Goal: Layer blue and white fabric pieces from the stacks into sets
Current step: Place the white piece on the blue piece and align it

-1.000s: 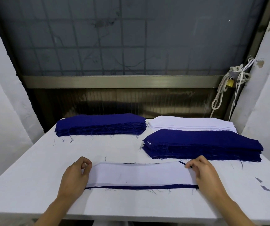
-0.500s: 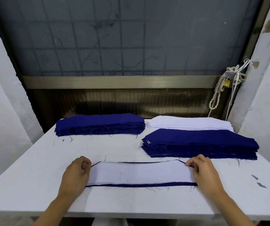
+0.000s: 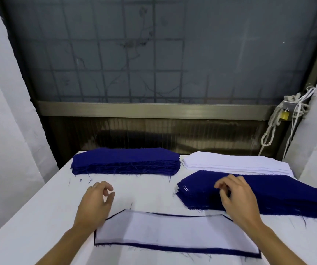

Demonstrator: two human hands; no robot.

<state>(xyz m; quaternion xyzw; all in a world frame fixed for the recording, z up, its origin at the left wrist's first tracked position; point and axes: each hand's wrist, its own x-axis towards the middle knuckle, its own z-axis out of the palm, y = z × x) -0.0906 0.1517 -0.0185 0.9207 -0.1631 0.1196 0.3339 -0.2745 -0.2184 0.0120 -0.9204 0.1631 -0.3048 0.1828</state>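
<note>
set: white piece [image 3: 173, 230] on blue piece [image 3: 173, 248], flat at near counter [image 3: 39, 222] edge, now let go | left hand [image 3: 94, 203]: lifted off, fingers [image 3: 108, 190] loosely curled, empty | right hand [image 3: 238, 199]: moved over blue stack [image 3: 287, 196], fingers curled, grip unclear | likely starting next set

White table [image 3: 39, 217] set against a barred, frosted window [image 3: 154, 54]. A metal rail [image 3: 154, 109] runs below the glass, above a dark ribbed panel [image 3: 173, 134]. Beyond the table's far right corner, a knotted rope [image 3: 268, 131] and brass padlock [image 3: 284, 116] hang. Loose blue threads [image 3: 80, 180] lie near the left edge.
</note>
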